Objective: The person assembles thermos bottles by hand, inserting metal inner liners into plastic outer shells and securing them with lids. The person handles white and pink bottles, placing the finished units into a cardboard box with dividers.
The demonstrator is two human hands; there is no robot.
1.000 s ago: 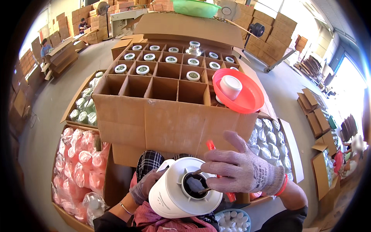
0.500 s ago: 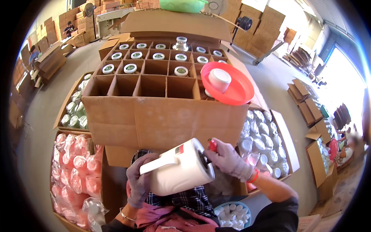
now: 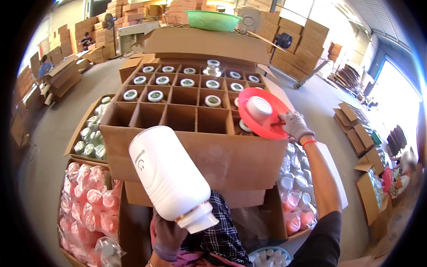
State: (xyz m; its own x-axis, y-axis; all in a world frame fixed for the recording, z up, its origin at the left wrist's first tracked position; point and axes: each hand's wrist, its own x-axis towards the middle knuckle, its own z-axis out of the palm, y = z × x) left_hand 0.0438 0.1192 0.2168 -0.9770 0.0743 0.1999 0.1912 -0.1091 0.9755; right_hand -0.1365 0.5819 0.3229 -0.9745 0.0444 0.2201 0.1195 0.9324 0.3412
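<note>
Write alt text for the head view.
The left hand holds a white bottle neck-down, while the gloved right hand reaches a red plate on a divided cardboard box partly filled with jars.

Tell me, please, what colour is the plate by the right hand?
Red, seen in the head view: the plate.

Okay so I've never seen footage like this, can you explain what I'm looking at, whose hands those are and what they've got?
The camera sits on a person's head and looks down, so the view bends at the edges. Both hands are the wearer's own, no machine. The left hand holds a big white jar upside down by its neck. The gloved right hand reaches out to a red dish with a white cap on it. That dish rests on a divided cardboard box; some cells hold capped jars, the nearest row looks empty. Pink wrapped items lie lower left.
</note>
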